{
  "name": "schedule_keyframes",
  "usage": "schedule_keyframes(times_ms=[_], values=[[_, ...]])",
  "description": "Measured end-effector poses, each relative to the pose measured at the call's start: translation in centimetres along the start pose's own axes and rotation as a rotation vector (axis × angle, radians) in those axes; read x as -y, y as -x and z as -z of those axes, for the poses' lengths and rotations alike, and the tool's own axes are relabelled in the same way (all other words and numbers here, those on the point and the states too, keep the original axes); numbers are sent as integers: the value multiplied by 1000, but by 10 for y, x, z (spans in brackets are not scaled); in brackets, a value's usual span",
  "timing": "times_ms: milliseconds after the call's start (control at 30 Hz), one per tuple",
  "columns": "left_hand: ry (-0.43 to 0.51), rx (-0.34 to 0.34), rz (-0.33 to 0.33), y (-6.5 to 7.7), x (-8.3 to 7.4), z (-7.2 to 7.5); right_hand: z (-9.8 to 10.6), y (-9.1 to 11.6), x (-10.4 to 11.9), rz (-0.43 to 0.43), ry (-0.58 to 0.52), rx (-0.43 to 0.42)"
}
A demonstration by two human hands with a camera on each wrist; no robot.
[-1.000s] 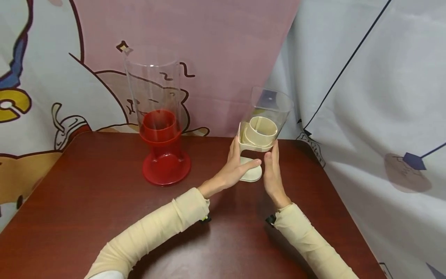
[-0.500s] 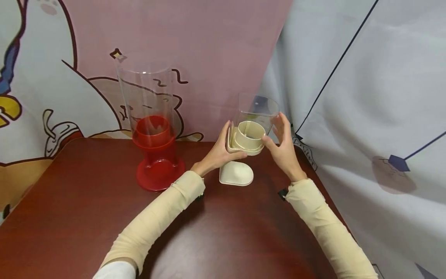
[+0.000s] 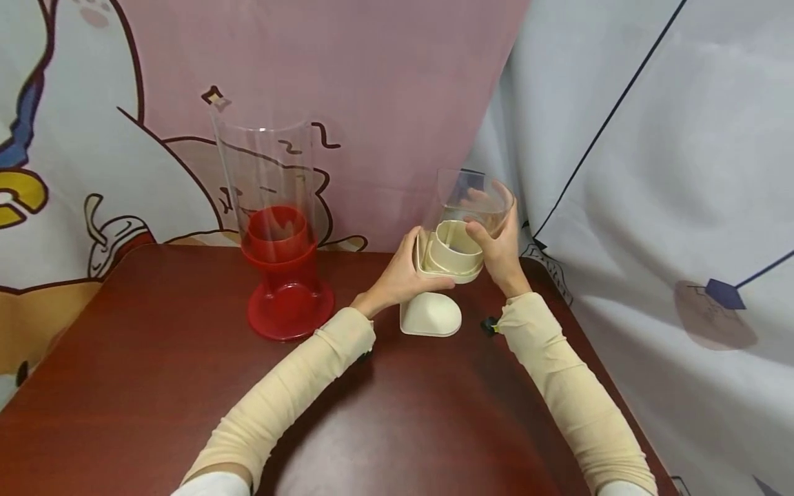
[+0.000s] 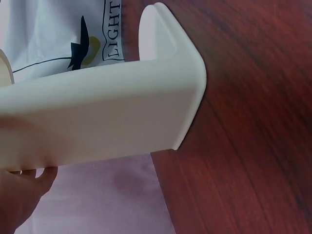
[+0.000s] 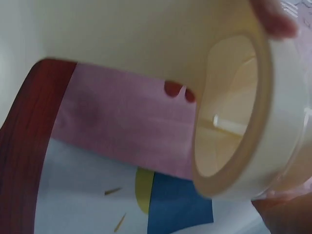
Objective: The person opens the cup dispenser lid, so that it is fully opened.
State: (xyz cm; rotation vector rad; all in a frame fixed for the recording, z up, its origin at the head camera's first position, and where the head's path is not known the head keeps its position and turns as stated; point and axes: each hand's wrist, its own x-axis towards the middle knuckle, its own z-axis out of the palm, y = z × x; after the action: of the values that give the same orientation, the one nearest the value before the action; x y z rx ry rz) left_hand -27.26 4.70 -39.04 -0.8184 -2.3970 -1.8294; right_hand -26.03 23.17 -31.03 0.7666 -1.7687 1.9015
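A cream stand (image 3: pixel 431 315) with a rounded foot and a ring-shaped holder is at the right rear of the table, a clear open-topped container (image 3: pixel 451 200) fitted around its upper part. My left hand (image 3: pixel 402 275) grips the stand from the left, thumb across the front below the holder. In the left wrist view the stand's smooth back (image 4: pixel 107 112) fills the middle, with fingers (image 4: pixel 27 195) at its edge. My right hand (image 3: pixel 504 249) holds the container from the right, thumb in front and fingers behind the clear wall. The right wrist view shows the cream ring (image 5: pixel 287 97) close up.
Left of the hands, a red stand (image 3: pixel 291 310) bears a tall clear cylinder (image 3: pixel 267 165). The dark red-brown table (image 3: pixel 397 427) ends at a printed cloth (image 3: pixel 384 103) behind it, and a white cloth (image 3: pixel 651 172) hangs along the right side.
My right hand has risen from low beside the stand and now grips the clear container. The left hand stays on the stand. The camera view has shifted slightly.
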Motion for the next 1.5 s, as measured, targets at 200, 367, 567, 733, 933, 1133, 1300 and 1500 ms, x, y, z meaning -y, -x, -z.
schedule_keyframes(times_ms=[200, 367, 567, 733, 933, 1133, 1300, 1500], values=[[-20, -25, -16, 0, -2, 1, -7, -1, 2, 50, 10, -40], [-37, -32, -12, 1, -2, -2, -7, 0, 2, 52, 11, -78], [-49, -27, -11, 2, -3, -3, -6, 4, 2, 66, -19, -88], [-61, -8, -22, 4, -5, -3, -8, 7, 6, 103, -24, -75], [-59, -11, -26, 7, -7, -1, -10, 6, 8, 94, 24, -59], [-65, -17, -27, 9, -7, 0, -11, 7, 5, 100, 17, -72], [-57, -26, -20, 13, -8, 2, -13, 8, 5, 95, 14, -84], [-39, -10, 2, 17, -8, 1, -15, 8, 7, 35, -3, -148]])
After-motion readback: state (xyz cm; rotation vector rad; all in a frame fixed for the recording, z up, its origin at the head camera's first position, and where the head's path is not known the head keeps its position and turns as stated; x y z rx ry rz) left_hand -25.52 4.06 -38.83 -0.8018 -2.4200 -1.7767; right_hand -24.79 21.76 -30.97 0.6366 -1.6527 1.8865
